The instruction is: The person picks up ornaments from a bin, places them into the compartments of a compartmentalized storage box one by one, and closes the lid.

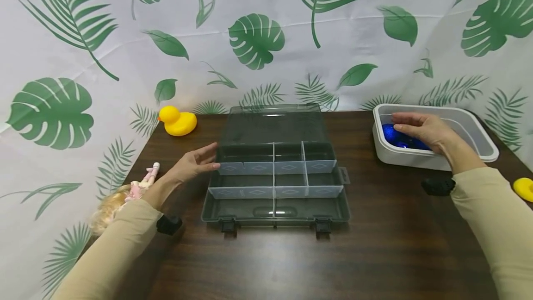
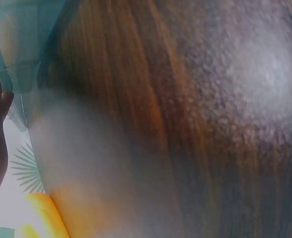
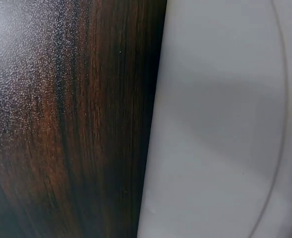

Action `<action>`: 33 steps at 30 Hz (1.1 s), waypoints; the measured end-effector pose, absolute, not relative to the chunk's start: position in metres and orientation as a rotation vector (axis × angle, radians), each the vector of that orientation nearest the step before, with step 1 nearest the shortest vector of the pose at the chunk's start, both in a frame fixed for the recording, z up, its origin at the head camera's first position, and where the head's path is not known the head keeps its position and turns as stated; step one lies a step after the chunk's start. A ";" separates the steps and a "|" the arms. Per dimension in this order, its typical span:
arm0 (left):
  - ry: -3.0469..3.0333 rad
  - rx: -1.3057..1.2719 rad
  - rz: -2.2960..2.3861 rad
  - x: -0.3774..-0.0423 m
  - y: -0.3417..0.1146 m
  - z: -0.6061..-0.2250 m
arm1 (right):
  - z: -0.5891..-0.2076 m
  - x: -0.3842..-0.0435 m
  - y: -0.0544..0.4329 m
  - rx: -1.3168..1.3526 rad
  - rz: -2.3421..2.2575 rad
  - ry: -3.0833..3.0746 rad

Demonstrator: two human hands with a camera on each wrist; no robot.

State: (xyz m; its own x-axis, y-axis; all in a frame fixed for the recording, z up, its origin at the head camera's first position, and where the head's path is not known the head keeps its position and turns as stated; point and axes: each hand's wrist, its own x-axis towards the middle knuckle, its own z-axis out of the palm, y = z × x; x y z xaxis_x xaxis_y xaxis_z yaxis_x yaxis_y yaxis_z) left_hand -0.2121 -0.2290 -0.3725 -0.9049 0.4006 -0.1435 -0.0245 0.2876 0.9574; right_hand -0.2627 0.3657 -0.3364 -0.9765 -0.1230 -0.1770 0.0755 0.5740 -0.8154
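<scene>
A dark translucent compartment box [image 1: 245, 207] lies on the table with its lid [image 1: 270, 126] raised at the back. Pale dividers [image 1: 250, 192] split its inside into several compartments, and I see nothing in them. At the box's left side is my left hand [image 1: 189, 166], fingers extended, fingertips at the edge; whether they touch it I cannot tell. My right hand [image 1: 424, 131] reaches over a white plastic tub [image 1: 408, 156], thumb and fingers apart. Shiny blue glittery material [image 1: 390, 134] lies in the tub beneath this hand, partly hidden by it. Neither wrist view shows anything held.
A yellow rubber duck [image 1: 180, 123] sits at the back left. On the left edge lies a blond doll [image 1: 135, 190] in pink, partly behind the left forearm. Another yellow object [image 1: 523, 189] is at the far right. Behind the wooden table [image 1: 266, 263] hangs a leaf-patterned cloth [image 1: 266, 78].
</scene>
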 end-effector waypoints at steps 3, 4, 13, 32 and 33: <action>2.192 0.355 1.649 -0.215 -0.227 -0.374 | -0.337 -0.263 0.369 -0.050 -1.270 2.621; 2.185 0.357 1.653 -0.216 -0.226 -0.374 | -0.337 -0.263 0.370 -0.054 -1.240 2.632; 2.149 0.327 1.662 -0.217 -0.227 -0.374 | -0.336 -0.268 0.369 -0.080 -1.075 2.656; 2.124 0.343 1.718 -0.214 -0.230 -0.381 | -0.342 -0.279 0.367 -0.098 -1.036 2.648; 2.122 0.347 1.721 -0.214 -0.230 -0.381 | -0.342 -0.279 0.367 -0.095 -1.039 2.649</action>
